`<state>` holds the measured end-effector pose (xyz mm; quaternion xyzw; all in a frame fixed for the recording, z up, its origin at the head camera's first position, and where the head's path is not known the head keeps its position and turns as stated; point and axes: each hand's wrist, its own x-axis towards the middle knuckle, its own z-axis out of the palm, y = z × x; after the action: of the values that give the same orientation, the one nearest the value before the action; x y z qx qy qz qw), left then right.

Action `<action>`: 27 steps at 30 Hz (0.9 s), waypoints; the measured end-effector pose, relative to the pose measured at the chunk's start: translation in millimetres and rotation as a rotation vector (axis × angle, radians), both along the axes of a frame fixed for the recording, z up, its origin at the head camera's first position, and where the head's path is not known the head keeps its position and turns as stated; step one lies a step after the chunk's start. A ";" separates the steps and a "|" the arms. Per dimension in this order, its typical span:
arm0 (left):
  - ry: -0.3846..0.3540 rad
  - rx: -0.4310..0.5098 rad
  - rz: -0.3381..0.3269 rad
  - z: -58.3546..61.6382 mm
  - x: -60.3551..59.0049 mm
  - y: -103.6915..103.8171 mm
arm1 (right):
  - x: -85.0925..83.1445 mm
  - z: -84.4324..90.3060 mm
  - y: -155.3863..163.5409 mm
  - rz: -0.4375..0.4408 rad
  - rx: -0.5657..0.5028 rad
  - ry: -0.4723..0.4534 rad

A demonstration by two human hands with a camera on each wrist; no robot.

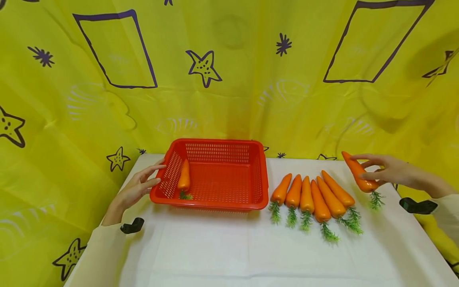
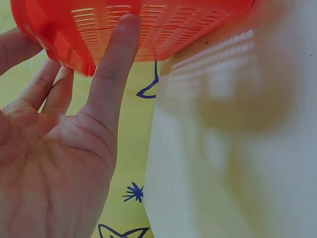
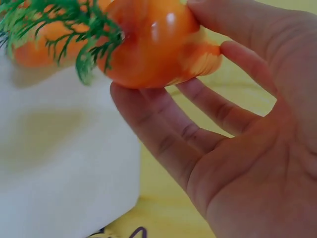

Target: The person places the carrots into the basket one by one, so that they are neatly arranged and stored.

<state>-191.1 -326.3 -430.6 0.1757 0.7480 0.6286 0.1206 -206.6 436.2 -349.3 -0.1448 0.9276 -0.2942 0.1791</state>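
**Two hands at a table with a basket and toy carrots**

The right hand point(image 1: 381, 170) held one carrot point(image 1: 358, 172) above the right edge of the table point(image 1: 229, 255), its fingers and thumb closed around the orange body. The carrot was tilted, with its pointed tip up and toward the far edge and its green top point(image 1: 375, 199) hanging toward the near edge. In the right wrist view the same carrot point(image 3: 158, 44) sat pinched between the fingertips point(image 3: 148, 106) below and the thumb above, clear of the white cloth.

The left hand point(image 1: 138, 187) lay with straight, spread fingers against the left wall of the red basket point(image 1: 215, 201), holding nothing. The left wrist view showed one extended finger point(image 2: 116, 64) touching the basket's slotted side point(image 2: 168, 29), while the palm stayed open.

The basket stood left of centre, near the far edge of the table. A single carrot in the basket point(image 1: 184, 177) lay along its left wall, green top toward the near rim.

A row of five carrots point(image 1: 312, 195) lay on the cloth between the basket and the right hand, side by side, tips toward the far edge and leaves toward the near edge. The rightmost lay slanted, just beside the held carrot but apart from it.
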 end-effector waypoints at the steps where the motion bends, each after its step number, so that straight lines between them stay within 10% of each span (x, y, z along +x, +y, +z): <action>1: 0.000 0.002 -0.001 -0.4 -0.2 -0.1 | -1.1 3.7 -1.3 -0.006 -0.009 0.003; 27: -0.011 0.023 -0.010 -1.6 -0.6 -1.9 | -32.8 58.9 -100.2 0.093 -0.050 -0.003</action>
<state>-191.7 -328.2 -432.2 0.1774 0.7392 0.6373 0.1261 -239.4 336.0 -290.4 -0.1919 0.9119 -0.3087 0.1903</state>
